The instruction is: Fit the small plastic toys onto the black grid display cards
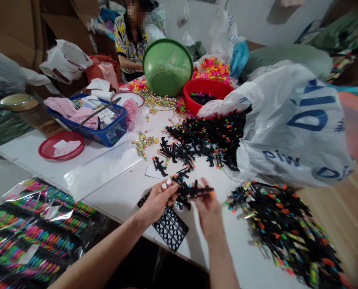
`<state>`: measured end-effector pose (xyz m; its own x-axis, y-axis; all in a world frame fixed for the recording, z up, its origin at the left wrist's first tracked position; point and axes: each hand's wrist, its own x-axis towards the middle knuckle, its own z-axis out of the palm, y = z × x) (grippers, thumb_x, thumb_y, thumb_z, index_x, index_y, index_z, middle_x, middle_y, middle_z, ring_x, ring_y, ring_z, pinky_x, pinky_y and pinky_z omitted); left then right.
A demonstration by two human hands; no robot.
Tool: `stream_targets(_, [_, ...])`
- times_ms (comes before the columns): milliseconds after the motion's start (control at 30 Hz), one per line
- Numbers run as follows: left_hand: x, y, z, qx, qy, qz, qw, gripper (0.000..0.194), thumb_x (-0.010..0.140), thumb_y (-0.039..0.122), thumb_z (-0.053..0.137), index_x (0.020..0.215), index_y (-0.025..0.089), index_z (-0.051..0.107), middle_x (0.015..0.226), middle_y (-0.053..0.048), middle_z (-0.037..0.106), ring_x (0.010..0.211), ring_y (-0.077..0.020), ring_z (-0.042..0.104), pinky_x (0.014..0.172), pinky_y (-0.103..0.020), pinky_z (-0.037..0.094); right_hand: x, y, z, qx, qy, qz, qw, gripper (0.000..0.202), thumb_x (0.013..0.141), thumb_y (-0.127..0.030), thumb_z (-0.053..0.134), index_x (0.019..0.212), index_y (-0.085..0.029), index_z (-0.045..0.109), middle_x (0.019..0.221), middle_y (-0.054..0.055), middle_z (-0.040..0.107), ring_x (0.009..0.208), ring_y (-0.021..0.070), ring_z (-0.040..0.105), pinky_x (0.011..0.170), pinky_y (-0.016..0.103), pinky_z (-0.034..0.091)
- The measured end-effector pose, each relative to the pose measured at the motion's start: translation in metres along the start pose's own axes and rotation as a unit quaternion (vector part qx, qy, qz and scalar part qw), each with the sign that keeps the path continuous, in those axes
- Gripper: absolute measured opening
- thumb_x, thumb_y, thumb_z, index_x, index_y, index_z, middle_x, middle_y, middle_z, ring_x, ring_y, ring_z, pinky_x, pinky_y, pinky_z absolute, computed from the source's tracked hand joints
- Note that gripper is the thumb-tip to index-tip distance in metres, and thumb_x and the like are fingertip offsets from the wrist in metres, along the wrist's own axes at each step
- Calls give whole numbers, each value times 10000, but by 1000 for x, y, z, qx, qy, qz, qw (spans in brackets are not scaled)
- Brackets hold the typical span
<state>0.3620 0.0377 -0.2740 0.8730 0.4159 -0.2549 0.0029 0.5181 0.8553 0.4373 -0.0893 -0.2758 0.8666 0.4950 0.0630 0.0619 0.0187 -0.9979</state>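
Observation:
My left hand (pixel 159 200) is closed, with small white-tipped pieces (pixel 166 184) pinched at its thumb and fingers. A black toy gun (pixel 198 190) with an orange tip lies across the fingers of my right hand (pixel 208 204), which is closed on it and somewhat blurred. The gun's other end reaches my left fingertips. Beneath my left hand a black tray with round holes (pixel 171 228) rests at the table edge. More black toy guns (pixel 159 165) lie scattered just beyond my hands, below a large heap (pixel 209 134) of them.
To the right, another pile of toy guns (pixel 284 224) spreads beside a big white plastic bag (pixel 290 120). Farther back stand a red basin (pixel 191 102) and a tilted green basin (pixel 167 68). A blue basket (pixel 106 134) is on the left. A person (pixel 132 44) sits across the table.

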Motion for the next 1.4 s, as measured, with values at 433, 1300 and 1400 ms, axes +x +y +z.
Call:
stream_targets(433, [-16,12,-5,237,-106,40,965,349,848,351,506,1136,172,591,755,-32,604,738,-142,528,661,-215,415,-25,-21,14,-101,37,45,993,251,770,-370,606,893,-163,678,881,62,698,801,200,649,747,315,526])
stream_targets(1300, [40,48,-45,613,-51,213,759,371,885,180,345,1228,198,487,1157,-89,568,1055,-192,534,926,-302,415,17,7,-61,8,268,-28,963,368,723,-465,601,1000,-223,615,814,57,675,649,182,616,553,306,498])
stream_targets(1400, [105,101,-83,758,69,165,627,406,844,86,324,1189,174,520,1165,-111,527,1050,-219,517,877,-327,417,58,20,-74,-70,231,-27,970,469,684,-470,633,1056,-187,596,929,92,656,752,206,616,655,362,512])
